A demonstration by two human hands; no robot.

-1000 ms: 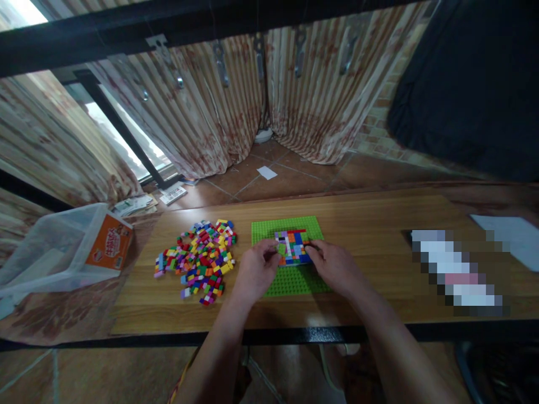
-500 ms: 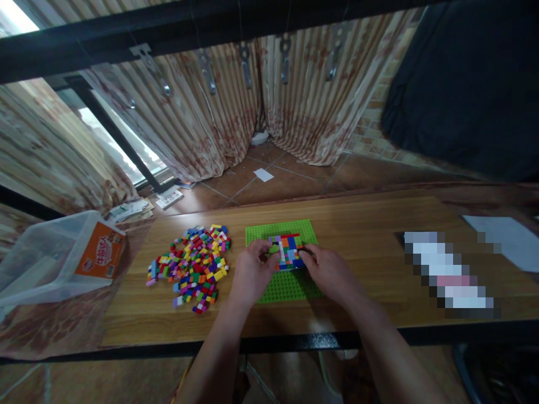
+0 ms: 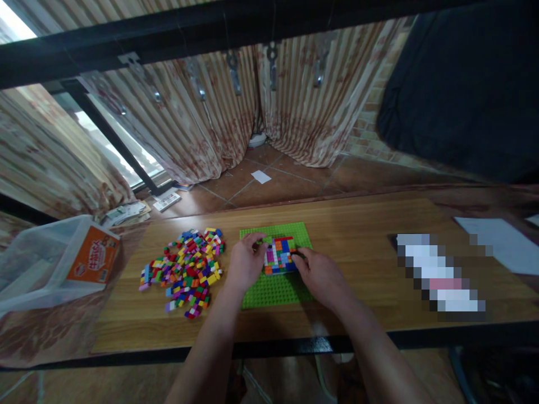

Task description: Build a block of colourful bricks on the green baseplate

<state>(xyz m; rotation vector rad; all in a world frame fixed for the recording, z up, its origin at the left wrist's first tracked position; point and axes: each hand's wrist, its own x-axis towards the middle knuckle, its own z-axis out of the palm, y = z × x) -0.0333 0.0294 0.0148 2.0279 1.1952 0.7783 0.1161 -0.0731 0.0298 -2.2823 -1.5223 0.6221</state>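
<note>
A flat panel of multicoloured toy bricks (image 3: 281, 253) sits over the green studded baseplate (image 3: 269, 293), with red, blue, orange, white and purple pieces on it. My left hand (image 3: 246, 261) is at the panel's left side, fingers bent and closed around that edge, though its fingertips partly hide what they touch. On the opposite side my right hand (image 3: 320, 274) grips the right edge between thumb and fingers. Whether the panel is pressed onto the studs or slightly raised I cannot tell. Left of the baseplate lies a heap of loose bricks (image 3: 191, 264).
The wooden tabletop (image 3: 362, 224) carries all of this. A clear plastic bin (image 3: 46, 264) with an orange label stands at the far left. To the right lies a blurred-out flat object (image 3: 438, 272), and white paper (image 3: 497, 241) is beyond it. Curtains hang behind.
My left hand has drawn slightly left and its fingers have opened a little, uncovering purple bricks on the panel. My right hand stays at the right edge. The view has shifted slightly.
</note>
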